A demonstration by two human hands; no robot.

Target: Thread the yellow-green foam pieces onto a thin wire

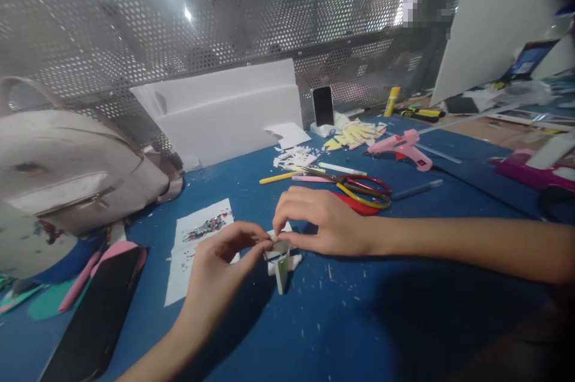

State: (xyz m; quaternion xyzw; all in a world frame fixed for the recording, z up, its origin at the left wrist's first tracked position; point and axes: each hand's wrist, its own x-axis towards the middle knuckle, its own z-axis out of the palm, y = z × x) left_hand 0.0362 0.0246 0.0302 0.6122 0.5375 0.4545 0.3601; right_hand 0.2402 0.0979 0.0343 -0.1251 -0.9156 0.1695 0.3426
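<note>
Above the blue tabletop my left hand [220,262] and my right hand [321,223] meet, thumb and forefinger pinched on each. Between their fingertips is a small white piece [281,245], flat and pale, its upper edge partly covered by the fingers. Just below it a narrow pale-green, wedge-like piece [281,274] points toward me, with a white chunk [294,262] beside it. Whether these pieces are joined I cannot tell. Left of my left hand lies a creased white paper [179,274] bearing multicoloured glitter bits [209,226].
Behind my right hand lie scissors [366,184], several markers [278,178] and white scraps [296,157]. A pink glue gun [404,145] rests farther right, its cord crossing the table. At left are a backpack [76,172] and a black phone [96,310]. White boards [233,121] lean against the perforated screen.
</note>
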